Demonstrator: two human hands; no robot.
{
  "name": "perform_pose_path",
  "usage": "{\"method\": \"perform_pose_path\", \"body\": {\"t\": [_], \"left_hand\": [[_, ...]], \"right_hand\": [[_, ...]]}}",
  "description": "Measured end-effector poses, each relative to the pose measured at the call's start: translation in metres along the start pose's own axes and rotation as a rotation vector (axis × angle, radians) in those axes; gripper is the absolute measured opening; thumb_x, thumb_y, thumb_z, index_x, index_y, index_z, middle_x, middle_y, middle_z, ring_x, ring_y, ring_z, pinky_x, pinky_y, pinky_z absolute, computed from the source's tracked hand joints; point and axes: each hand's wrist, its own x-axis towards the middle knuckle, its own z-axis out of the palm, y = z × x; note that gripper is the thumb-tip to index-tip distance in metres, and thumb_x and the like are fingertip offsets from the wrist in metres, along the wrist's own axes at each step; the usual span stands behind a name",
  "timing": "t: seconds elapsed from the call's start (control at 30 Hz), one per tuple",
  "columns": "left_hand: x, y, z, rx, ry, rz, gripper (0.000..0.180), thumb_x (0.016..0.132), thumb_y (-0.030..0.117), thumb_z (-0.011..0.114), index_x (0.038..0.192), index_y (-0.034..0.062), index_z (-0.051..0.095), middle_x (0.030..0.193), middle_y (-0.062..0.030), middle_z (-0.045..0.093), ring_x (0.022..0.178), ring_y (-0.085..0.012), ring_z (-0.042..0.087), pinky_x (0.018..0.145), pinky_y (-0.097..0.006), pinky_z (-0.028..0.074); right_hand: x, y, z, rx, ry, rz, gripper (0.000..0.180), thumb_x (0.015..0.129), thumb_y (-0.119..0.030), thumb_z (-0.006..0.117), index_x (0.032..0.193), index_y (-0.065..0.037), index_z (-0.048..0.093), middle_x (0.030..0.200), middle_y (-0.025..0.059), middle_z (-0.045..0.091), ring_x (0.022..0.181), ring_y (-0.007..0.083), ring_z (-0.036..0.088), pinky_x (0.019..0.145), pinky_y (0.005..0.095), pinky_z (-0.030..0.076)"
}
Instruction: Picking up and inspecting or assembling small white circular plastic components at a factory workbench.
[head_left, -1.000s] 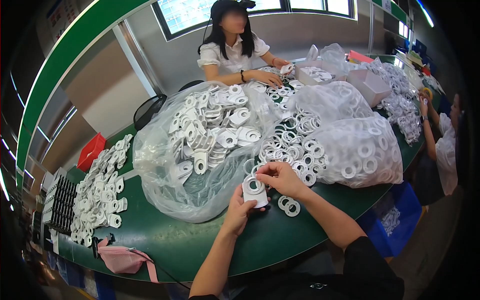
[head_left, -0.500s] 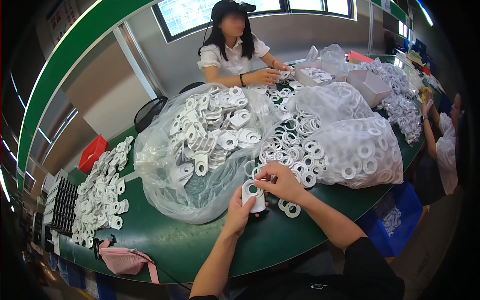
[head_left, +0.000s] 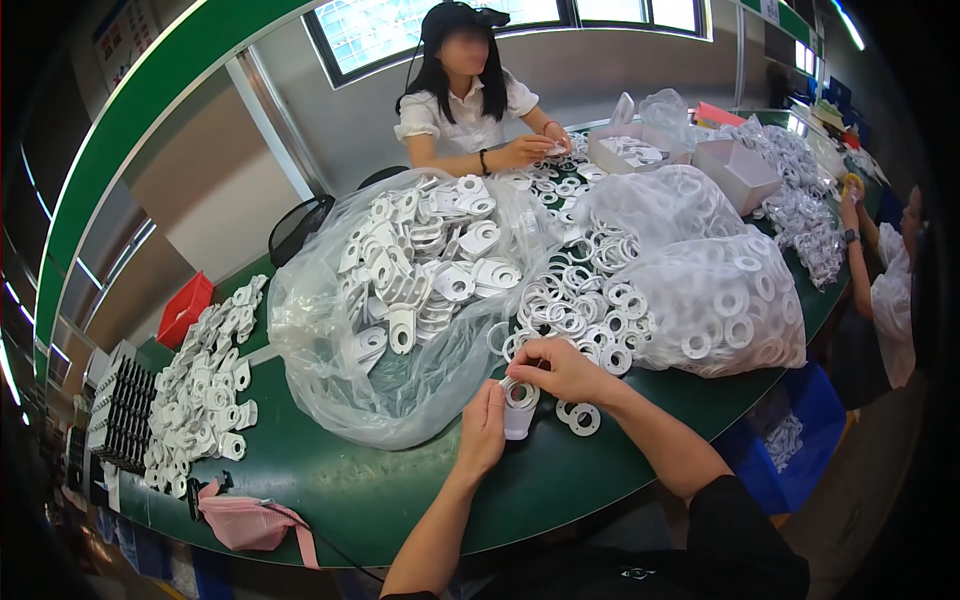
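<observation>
My left hand [head_left: 484, 424] is closed on the side of a white plastic bracket [head_left: 517, 428] with a rounded top and a round hole, held above the table's near side. My right hand [head_left: 562, 371] pinches at the top of the bracket, where a white ring [head_left: 521, 396] lies over the hole. Its fingertips hide part of the ring's upper edge. Just beyond my hands spreads a heap of loose white rings [head_left: 572, 310]. Two flat rings [head_left: 584, 420] lie beside the bracket, under my right wrist.
A clear bag of white brackets [head_left: 340, 400] stands left of centre; a bag of rings [head_left: 715, 310] sits right. More brackets [head_left: 205, 400] are piled at left near a pink pouch [head_left: 245, 522]. Across the green table [head_left: 370, 500] a co-worker [head_left: 470, 110] handles parts. A blue bin [head_left: 800, 420] is below right.
The bracket has tilted and turned in my left hand, its flat end now pointing down. My right fingers have shifted to the top edge of the ring. The co-worker's hands moved slightly.
</observation>
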Motion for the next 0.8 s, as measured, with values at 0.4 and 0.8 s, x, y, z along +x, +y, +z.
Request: {"method": "perform_pose_path", "body": {"t": [0.4, 0.8], "left_hand": [[-0.002, 0.014, 0.004, 0.296, 0.087, 0.122, 0.029, 0.098, 0.024, 0.043, 0.087, -0.0006, 0.056, 0.066, -0.0107, 0.056, 0.060, -0.0142, 0.051, 0.055, -0.032, 0.039], [0.000, 0.001, -0.007, -0.418, 0.021, -0.140, 0.029, 0.100, 0.028, 0.040, 0.099, 0.0035, 0.055, 0.094, -0.0013, 0.059, 0.091, -0.0084, 0.055, 0.080, -0.026, 0.046]], "right_hand": [[-0.001, 0.004, 0.016, -0.113, 0.118, -0.028, 0.017, 0.094, -0.017, 0.054, 0.094, -0.001, 0.058, 0.082, 0.0052, 0.060, 0.077, 0.0122, 0.057, 0.069, 0.0280, 0.045], [0.000, -0.008, 0.009, -0.089, 0.081, -0.127, 0.017, 0.088, -0.016, 0.060, 0.093, 0.001, 0.063, 0.080, 0.0049, 0.064, 0.074, 0.0111, 0.057, 0.070, 0.0261, 0.045]]}}
